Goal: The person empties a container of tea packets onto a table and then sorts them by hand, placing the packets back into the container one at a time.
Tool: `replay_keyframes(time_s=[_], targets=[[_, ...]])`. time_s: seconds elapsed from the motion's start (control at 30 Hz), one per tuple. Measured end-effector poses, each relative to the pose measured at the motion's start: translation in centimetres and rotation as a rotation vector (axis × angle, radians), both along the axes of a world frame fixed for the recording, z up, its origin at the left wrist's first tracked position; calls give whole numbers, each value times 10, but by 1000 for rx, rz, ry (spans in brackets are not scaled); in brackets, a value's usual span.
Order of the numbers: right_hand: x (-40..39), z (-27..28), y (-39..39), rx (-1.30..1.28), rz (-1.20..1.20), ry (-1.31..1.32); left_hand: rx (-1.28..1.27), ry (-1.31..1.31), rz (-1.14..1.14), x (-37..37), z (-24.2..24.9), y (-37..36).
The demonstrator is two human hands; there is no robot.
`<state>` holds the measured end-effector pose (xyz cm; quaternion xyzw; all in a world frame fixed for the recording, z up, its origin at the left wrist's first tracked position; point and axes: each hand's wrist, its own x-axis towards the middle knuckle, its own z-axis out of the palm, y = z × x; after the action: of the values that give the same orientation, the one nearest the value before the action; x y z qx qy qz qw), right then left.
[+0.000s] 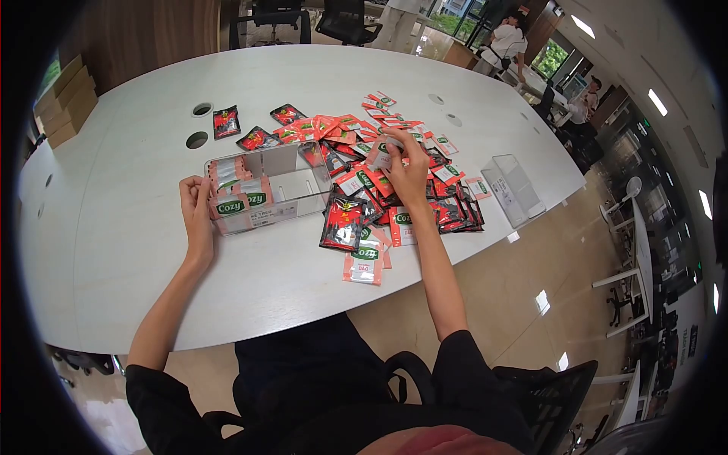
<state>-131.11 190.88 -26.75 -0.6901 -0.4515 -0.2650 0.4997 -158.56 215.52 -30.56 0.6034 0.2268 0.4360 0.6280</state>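
Observation:
A clear plastic box (307, 206) stands on the white table, with several pink-and-green Cozy packets (231, 205) stacked in its left part. My left hand (197, 206) is closed on the box's left end. Over the pile of packets, my right hand (408, 167) pinches a pink Cozy sachet (379, 156) between thumb and fingers. Around and below it lie many pink sachets and black-and-red sachets (343, 221), overlapping each other. The right part of the box shows its bare bottom.
A second clear box (513, 189) lies near the table's right edge. Brown cardboard boxes (68, 102) stand at the far left. Cable holes (197, 139) pierce the white table (136, 227). Office chairs (345, 21) and several people are beyond it.

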Motion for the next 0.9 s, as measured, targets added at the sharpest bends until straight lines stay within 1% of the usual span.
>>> replay_keyframes(time_s=[0.07,0.13,0.17,0.23,0.47,0.57,0.7,0.77,0.9], targets=[[-4,4,-1,-18,-11,-21,3,-4,5,0,1,-2],[-9,7,-2,-103,-29,37,-11,11,6,-1,3,-2],[-8,5,-1,-103,-30,41,-11,15,5,-1,2,-2],[-5,5,0,-86,-11,-111,-5,-2,6,0,0,0],[-8,5,4,-59,65,-85,-12,25,7,0,-1,1],[-5,1,5,-98,78,-107,-6,27,16,0,2,-2],[-5,3,3,-131,65,-88,-2,3,19,1,-1,0],[-7,5,4,-93,15,-177,-8,8,15,1,-1,1],[-6,3,2,-148,-5,-171,-14,10,8,0,0,0]])
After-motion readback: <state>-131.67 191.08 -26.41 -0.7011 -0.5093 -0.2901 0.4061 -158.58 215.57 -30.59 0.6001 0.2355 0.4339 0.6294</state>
